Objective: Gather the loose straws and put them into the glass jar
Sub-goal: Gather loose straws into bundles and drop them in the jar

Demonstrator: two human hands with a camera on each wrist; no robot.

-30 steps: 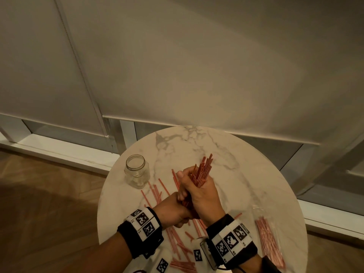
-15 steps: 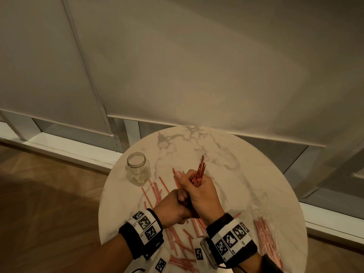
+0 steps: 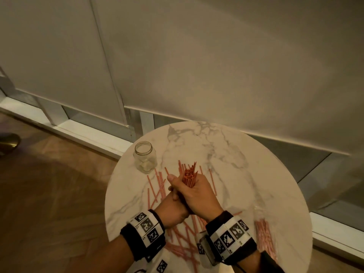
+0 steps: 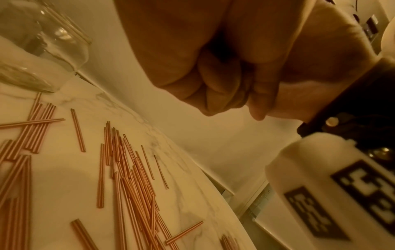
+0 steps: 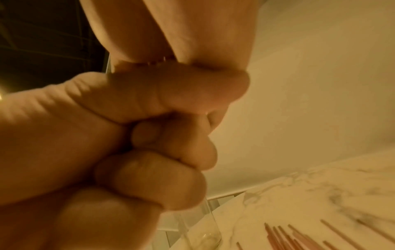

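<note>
My right hand [image 3: 197, 196] grips a bundle of red-and-white straws [image 3: 189, 176] upright over the middle of the round marble table [image 3: 246, 184]. Their tips stick out above my fist. My left hand [image 3: 172, 212] is curled just under and left of the right one, wrapped round the bundle's lower end, which is hidden. The right wrist view shows only a sliver of straw ends [image 5: 158, 63] between the hands. The empty glass jar [image 3: 145, 157] stands open at the table's left edge, apart from both hands. Loose straws [image 3: 157, 186] lie between the jar and my hands.
More loose straws [image 3: 185, 239] lie scattered near the front edge under my wrists. A clear packet of straws [image 3: 265, 241] rests at the right front of the table. Window blinds hang behind the table and a wooden floor lies to the left.
The bundle has swung from leaning right to nearly upright, and less of it shows above my right fist. Both hands stay together over the table's middle.
</note>
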